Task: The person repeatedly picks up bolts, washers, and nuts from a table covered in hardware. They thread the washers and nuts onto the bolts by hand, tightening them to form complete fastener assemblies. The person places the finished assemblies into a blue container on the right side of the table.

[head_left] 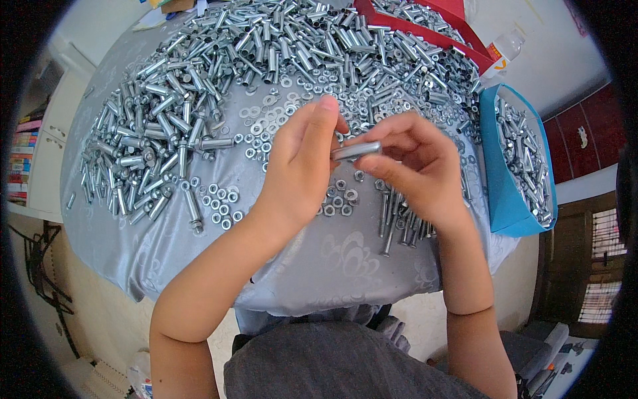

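Sleeve (pixel 357 151) sits between your hands, right hand (pixel 420 165) pinching it, left hand (pixel 302 151) hiding its own fingers' hold, seemingly mid-assembly, so the next move calls for steady alignment.

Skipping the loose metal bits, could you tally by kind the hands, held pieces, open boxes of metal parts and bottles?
Left hand and right hand: 2
Held metal cylinder: 1
Blue box and red box: 2
Bottle: 1
Total: 6
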A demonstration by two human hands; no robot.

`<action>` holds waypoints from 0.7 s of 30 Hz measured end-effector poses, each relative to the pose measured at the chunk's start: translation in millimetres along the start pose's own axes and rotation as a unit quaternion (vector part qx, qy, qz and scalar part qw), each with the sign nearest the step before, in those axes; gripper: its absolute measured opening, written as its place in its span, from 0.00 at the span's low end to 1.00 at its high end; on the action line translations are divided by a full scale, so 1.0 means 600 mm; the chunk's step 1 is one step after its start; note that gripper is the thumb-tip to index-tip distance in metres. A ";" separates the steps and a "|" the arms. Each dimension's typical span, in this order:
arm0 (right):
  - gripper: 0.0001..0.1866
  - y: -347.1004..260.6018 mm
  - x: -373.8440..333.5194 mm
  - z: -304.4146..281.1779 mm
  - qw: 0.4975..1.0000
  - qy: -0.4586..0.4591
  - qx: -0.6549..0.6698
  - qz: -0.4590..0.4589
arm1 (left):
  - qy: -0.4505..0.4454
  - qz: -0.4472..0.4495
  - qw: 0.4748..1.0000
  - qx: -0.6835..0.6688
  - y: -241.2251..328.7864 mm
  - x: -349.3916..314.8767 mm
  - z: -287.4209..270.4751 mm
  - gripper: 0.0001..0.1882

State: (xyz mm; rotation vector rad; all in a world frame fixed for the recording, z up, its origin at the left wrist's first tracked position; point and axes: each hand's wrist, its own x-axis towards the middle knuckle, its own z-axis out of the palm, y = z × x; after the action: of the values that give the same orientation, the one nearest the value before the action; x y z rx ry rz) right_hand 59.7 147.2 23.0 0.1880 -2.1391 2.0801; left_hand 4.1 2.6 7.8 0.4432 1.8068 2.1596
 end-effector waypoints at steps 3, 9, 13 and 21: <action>0.12 0.008 0.000 0.010 0.999 -0.011 -0.017 -0.030 | -0.031 -0.032 0.999 0.004 -0.003 -0.001 0.002 0.27; 0.12 0.016 0.001 0.018 0.995 -0.028 -0.072 -0.069 | -0.093 -0.033 0.995 0.015 -0.009 -0.004 0.007 0.32; 0.14 0.015 0.004 0.010 0.967 -0.048 -0.230 -0.099 | -0.100 -0.072 0.992 -0.008 0.004 0.000 0.000 0.28; 0.15 0.010 -0.004 0.020 0.996 -0.041 -0.061 -0.045 | -0.041 0.033 0.998 0.025 0.003 0.003 -0.005 0.13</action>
State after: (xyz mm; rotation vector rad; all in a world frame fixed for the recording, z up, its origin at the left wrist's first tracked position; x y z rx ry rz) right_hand 60.6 135.6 16.3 0.3523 -2.2514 1.9176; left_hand 1.2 0.4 9.3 0.6029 1.8298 2.1086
